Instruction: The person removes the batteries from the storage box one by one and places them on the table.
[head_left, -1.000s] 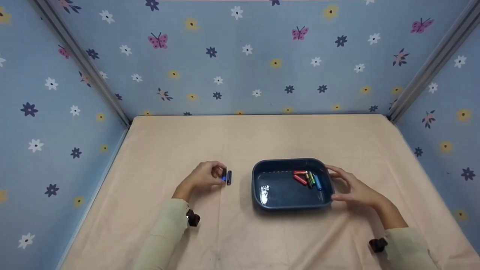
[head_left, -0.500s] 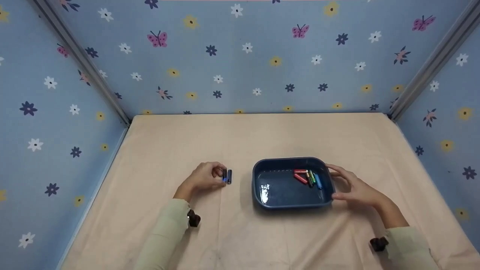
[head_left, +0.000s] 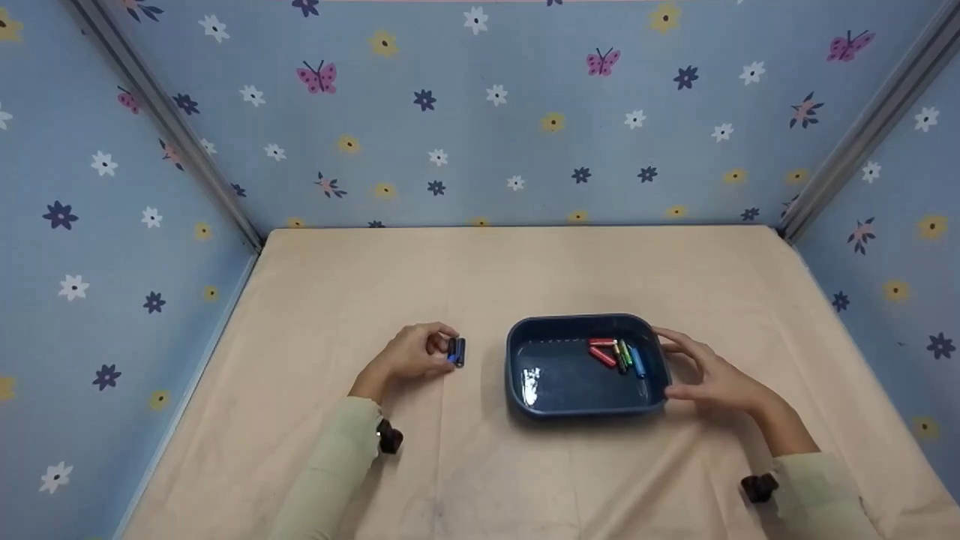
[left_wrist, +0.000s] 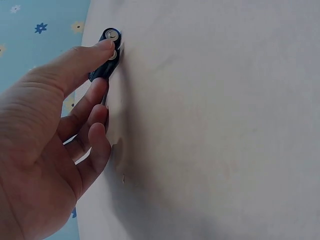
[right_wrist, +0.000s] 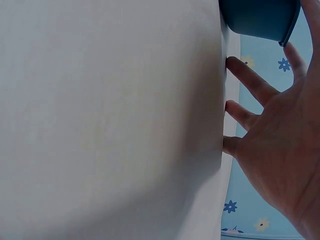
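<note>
In the head view my left hand (head_left: 411,351) pinches a dark battery with a blue band (head_left: 452,351) between thumb and fingers. A second dark battery (head_left: 460,352) stands right beside it, apparently touching. The left wrist view shows two round battery ends (left_wrist: 112,35) side by side, with the thumb across them. To the right is a dark blue rectangular bin (head_left: 585,405), holding several red, green, blue and dark batteries (head_left: 616,355) at its right side. My right hand (head_left: 716,379) has its fingers spread and touches the bin's right rim with thumb and fingertips.
A pale cloth (head_left: 510,480) with some creases covers the table. Flower-patterned blue panels (head_left: 480,112) rise at the back and both sides, joined by grey corner posts (head_left: 169,135).
My left hand has shifted slightly right, and the narrow gap between the pinched battery and its neighbour has closed. My right hand and the bin stay almost in place.
</note>
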